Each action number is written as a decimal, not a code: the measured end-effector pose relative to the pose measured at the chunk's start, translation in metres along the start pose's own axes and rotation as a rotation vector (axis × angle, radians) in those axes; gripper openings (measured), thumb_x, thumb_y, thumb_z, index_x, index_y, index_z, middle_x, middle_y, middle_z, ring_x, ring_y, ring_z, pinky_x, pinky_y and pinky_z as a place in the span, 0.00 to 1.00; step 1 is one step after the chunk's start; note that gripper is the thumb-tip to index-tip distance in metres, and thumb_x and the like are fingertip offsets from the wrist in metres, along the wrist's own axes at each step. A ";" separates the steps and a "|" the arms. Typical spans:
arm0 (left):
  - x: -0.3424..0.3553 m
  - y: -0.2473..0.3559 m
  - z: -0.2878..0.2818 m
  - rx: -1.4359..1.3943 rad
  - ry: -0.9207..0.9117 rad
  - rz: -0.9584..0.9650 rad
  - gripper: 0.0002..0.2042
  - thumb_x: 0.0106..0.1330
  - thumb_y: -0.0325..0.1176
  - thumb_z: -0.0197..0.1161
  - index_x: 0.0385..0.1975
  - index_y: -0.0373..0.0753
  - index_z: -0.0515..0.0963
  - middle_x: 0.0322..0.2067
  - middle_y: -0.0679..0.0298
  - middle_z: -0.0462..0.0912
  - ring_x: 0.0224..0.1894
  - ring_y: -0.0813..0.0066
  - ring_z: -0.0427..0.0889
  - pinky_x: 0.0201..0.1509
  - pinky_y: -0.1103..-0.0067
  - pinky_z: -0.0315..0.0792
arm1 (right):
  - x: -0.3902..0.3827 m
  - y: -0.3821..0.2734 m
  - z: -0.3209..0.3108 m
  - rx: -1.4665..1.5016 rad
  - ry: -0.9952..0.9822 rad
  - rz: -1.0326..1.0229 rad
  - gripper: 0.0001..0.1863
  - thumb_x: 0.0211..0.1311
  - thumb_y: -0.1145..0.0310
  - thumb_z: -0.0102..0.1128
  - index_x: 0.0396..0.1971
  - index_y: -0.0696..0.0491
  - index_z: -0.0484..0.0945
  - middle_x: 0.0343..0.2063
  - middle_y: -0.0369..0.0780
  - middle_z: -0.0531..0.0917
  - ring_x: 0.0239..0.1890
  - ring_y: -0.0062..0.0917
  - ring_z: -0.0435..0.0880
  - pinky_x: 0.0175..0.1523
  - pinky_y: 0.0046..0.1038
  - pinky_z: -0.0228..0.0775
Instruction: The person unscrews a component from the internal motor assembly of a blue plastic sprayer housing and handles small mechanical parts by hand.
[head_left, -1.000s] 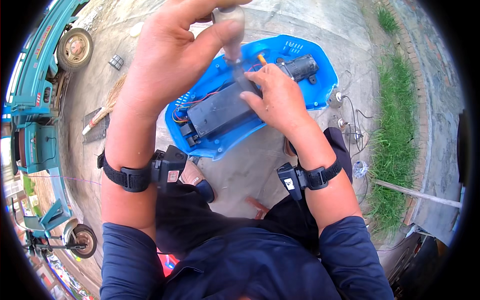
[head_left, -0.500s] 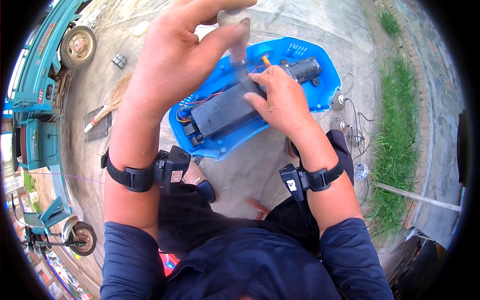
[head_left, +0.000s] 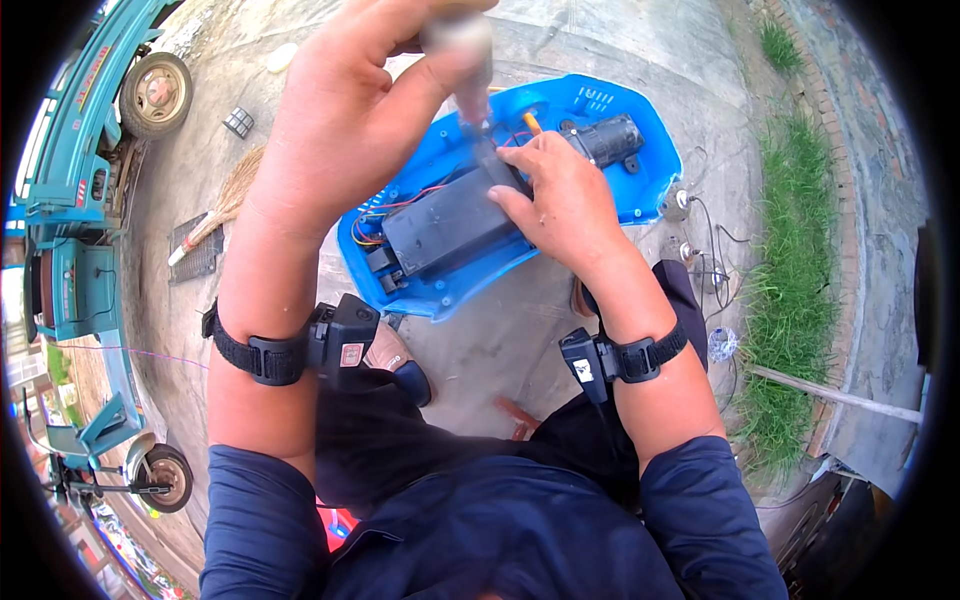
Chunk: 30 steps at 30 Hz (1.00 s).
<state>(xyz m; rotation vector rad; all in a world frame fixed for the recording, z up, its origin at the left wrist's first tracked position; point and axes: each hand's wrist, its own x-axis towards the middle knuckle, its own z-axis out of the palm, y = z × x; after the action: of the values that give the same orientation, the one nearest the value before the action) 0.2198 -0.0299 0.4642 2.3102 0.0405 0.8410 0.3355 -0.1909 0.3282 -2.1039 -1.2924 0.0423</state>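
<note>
My left hand (head_left: 355, 110) is closed round a blurred, screwdriver-like tool (head_left: 455, 50) with a pale handle, pointed down at the black box (head_left: 440, 225). The box lies in a blue plastic shell (head_left: 650, 165), with red and yellow wires at its left end and a black motor-like cylinder (head_left: 607, 136) at the right. My right hand (head_left: 560, 200) grips the box's upper right part, fingers bent beside the tool's lower end, thumb on the box. An orange post (head_left: 530, 122) shows just beyond my fingers. The tool's tip is hard to make out.
A teal cargo tricycle (head_left: 75, 180) stands at left, near a straw broom (head_left: 230, 195) on a dark grate (head_left: 205, 255) and a small grid piece (head_left: 238, 121). Cabled silver fittings (head_left: 680, 205) lie right of the shell. A grass strip (head_left: 790, 280), with a pole (head_left: 840, 390) across it, borders a wall.
The whole scene sits slightly further right than a second ago. The tool's handle and my left fingers have shifted a little, with blur; my right hand stays on the box.
</note>
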 end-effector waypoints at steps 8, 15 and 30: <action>0.000 -0.009 0.006 -0.012 0.011 0.048 0.16 0.64 0.24 0.68 0.52 0.31 0.81 0.46 0.54 0.86 0.49 0.64 0.85 0.55 0.73 0.76 | 0.000 0.000 -0.003 0.011 -0.030 0.040 0.21 0.54 0.65 0.76 0.48 0.52 0.85 0.41 0.42 0.82 0.42 0.39 0.84 0.46 0.37 0.78; -0.003 -0.036 0.015 -0.219 -0.004 0.050 0.14 0.69 0.23 0.67 0.54 0.32 0.82 0.48 0.61 0.81 0.44 0.77 0.87 0.47 0.80 0.80 | 0.000 -0.001 -0.001 -0.002 -0.016 0.012 0.20 0.55 0.64 0.75 0.48 0.52 0.85 0.42 0.43 0.82 0.43 0.40 0.84 0.47 0.37 0.78; -0.002 -0.031 0.014 -0.028 -0.038 0.069 0.17 0.70 0.23 0.65 0.58 0.33 0.79 0.42 0.61 0.83 0.41 0.76 0.88 0.47 0.80 0.80 | 0.002 -0.006 -0.006 0.027 -0.083 0.116 0.21 0.52 0.64 0.76 0.48 0.51 0.88 0.46 0.44 0.83 0.51 0.41 0.84 0.57 0.40 0.77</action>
<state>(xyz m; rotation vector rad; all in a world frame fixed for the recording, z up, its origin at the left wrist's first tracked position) 0.2325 -0.0143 0.4368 2.3116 -0.0669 0.8267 0.3342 -0.1903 0.3369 -2.1719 -1.2093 0.1974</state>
